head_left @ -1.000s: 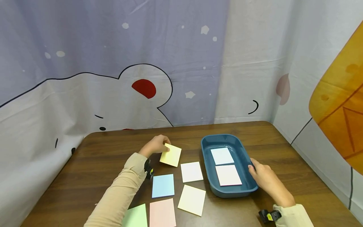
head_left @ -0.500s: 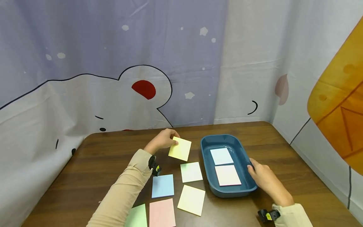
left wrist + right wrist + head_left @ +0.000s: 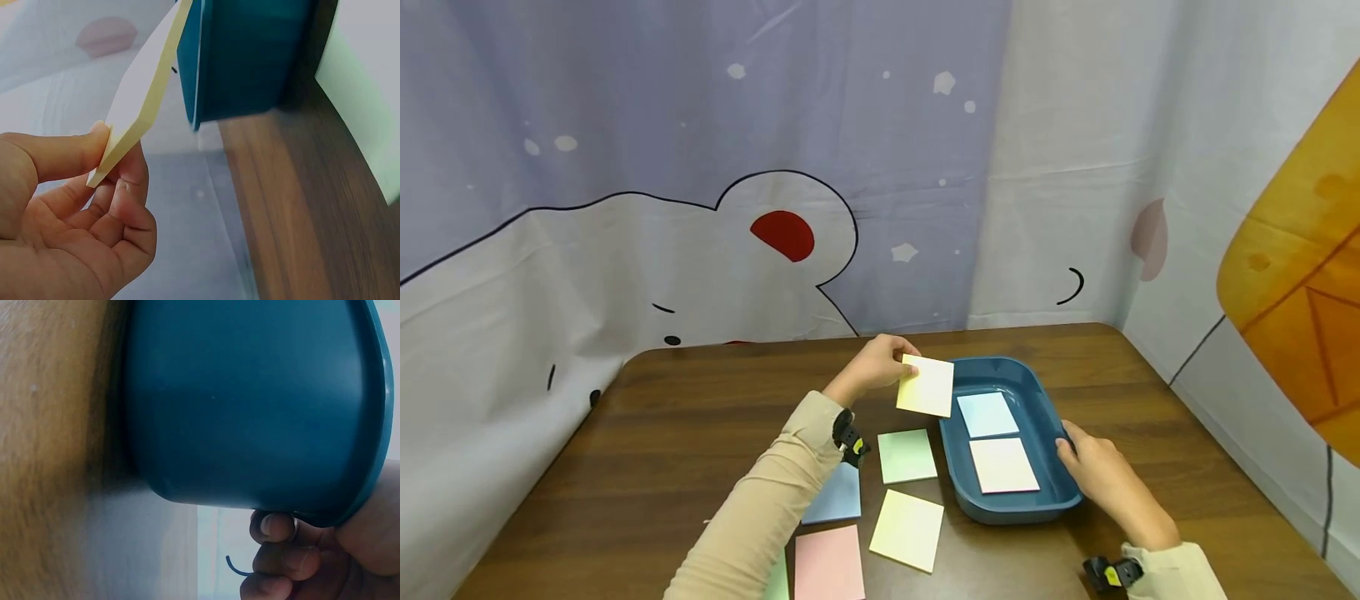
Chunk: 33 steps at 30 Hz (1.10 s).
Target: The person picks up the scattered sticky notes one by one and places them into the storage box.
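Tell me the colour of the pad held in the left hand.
The pad is pale yellow, clearest along its edge in the left wrist view.

Head view: forward and down across table (image 3: 685, 425). Wrist views: close on left hand (image 3: 81, 219), right hand (image 3: 300, 562). Blue tray (image 3: 1036, 425) in all three.

counter (image 3: 662, 433): brown wood-grain, 2 rounded far corners | cloth backdrop (image 3: 910, 167): lilac and white, cartoon-printed, orange patch (image 3: 1300, 275) right

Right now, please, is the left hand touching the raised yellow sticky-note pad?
Touching: the left wrist view shows the left hand pinching the sticky-note pad between thumb and fingers.
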Each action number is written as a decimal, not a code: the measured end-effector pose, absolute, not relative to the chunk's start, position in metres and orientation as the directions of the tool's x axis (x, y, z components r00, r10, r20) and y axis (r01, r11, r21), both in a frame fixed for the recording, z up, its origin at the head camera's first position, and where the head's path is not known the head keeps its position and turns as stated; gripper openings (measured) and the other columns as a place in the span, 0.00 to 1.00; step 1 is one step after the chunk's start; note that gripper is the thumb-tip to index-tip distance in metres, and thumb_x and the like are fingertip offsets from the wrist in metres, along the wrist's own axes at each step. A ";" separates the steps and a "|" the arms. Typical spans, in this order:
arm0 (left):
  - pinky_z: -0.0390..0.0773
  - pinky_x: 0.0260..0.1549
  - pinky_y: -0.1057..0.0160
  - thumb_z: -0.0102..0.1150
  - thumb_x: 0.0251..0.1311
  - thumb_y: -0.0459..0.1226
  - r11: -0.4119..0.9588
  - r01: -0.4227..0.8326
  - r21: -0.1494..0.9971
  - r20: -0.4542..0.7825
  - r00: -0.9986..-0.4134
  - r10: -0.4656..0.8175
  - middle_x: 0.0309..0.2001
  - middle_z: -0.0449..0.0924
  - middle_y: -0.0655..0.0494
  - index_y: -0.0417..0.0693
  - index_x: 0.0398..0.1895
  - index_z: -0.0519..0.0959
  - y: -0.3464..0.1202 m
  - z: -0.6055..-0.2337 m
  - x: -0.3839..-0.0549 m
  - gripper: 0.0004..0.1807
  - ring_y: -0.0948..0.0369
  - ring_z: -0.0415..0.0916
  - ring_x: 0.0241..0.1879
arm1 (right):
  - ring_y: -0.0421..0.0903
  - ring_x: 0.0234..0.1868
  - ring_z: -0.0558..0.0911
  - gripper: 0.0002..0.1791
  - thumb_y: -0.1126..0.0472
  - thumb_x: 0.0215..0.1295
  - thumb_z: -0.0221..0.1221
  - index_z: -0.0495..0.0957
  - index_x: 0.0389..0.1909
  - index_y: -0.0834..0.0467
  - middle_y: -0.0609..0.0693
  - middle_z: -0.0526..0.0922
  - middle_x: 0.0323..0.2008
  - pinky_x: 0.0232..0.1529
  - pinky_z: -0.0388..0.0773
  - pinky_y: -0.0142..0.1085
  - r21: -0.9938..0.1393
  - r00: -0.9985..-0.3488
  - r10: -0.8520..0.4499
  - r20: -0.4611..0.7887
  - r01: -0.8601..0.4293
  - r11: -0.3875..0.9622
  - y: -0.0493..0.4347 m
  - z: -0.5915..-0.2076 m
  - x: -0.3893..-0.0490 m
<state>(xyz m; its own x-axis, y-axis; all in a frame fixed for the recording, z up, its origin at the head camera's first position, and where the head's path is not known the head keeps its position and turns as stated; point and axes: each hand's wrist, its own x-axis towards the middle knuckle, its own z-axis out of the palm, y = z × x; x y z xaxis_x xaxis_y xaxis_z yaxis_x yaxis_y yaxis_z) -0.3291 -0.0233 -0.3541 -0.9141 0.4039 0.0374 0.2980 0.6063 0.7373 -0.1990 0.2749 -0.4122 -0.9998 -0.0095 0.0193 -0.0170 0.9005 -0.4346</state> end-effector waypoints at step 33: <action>0.76 0.28 0.68 0.69 0.54 0.36 0.715 0.343 0.609 0.099 -0.927 0.361 0.37 0.85 0.50 0.43 0.41 0.84 0.084 -0.386 -0.318 0.11 0.60 0.79 0.31 | 0.71 0.50 0.78 0.25 0.62 0.70 0.47 0.64 0.61 0.76 0.77 0.74 0.53 0.49 0.73 0.61 -0.437 -0.997 -0.015 0.078 -0.047 0.898 0.276 -0.414 -0.197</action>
